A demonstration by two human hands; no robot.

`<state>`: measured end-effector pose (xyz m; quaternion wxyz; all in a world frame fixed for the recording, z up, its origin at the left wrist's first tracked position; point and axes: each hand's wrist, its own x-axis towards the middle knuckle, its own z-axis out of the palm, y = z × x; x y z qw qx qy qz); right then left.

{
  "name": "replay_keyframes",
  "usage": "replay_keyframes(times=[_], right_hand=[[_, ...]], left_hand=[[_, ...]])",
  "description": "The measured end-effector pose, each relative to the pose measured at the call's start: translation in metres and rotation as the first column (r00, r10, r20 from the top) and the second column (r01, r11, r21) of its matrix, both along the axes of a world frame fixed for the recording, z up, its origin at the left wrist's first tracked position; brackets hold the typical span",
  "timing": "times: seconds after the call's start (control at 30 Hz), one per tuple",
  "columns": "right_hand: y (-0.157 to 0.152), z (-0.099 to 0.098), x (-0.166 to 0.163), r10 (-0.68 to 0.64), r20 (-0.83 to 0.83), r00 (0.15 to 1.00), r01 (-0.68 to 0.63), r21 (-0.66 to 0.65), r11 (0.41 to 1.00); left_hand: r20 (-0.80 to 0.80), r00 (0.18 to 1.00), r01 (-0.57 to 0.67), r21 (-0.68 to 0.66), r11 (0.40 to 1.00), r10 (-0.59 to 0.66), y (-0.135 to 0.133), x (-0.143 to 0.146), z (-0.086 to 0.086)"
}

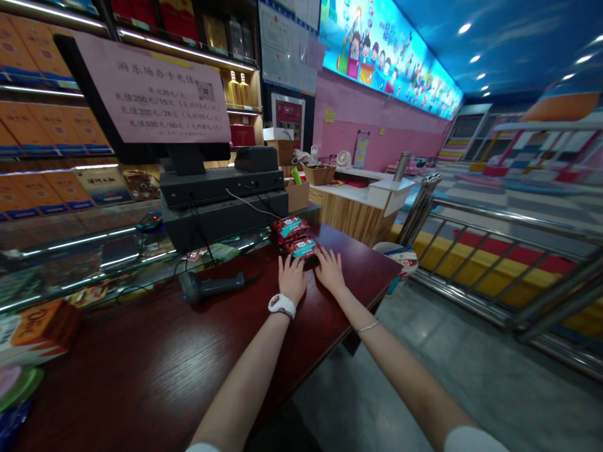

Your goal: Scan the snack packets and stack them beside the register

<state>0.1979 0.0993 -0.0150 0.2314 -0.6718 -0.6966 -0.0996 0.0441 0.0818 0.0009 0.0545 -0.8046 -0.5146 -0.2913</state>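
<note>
Two red and teal snack packets lie on the dark red counter (155, 358), one behind the other. My left hand (293, 280), with a white watch (281, 305) on its wrist, is at the near left edge of the front packet (303, 247). My right hand (330, 271) reaches that packet's right end, a thin bracelet on its wrist. Fingers of both hands are spread, with nothing enclosed in them. The rear packet (288, 227) lies just beyond, towards the dark till equipment. Whether the fingertips press on the front packet I cannot tell.
A barcode scanner (211, 287) lies left of my hands. Behind it stand a cash drawer (226, 216) and a monitor (176, 157) with a pink price sign (155, 91). An orange box (40, 333) sits far left. Metal railings (513, 270) run along the right.
</note>
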Motion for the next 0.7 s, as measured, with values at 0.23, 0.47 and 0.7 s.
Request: replay_keyframes(times=[0.23, 0.47, 0.7], right_hand=[[0.011, -0.002, 0.001, -0.034, 0.006, 0.999, 0.035, -0.174, 0.984], [0.017, -0.007, 0.003, -0.02, 0.032, 0.999, 0.026, -0.192, 0.981], [0.011, -0.003, 0.002, 0.006, 0.064, 0.998, -0.001, -0.09, 0.996]], left_hand=[[-0.013, 0.999, 0.036, -0.033, 0.999, -0.036, -0.001, 0.001, 0.002], [-0.038, 0.999, 0.004, -0.047, 0.999, -0.006, 0.002, 0.001, -0.001], [-0.05, 0.999, 0.004, -0.045, 0.999, -0.006, -0.004, -0.003, 0.005]])
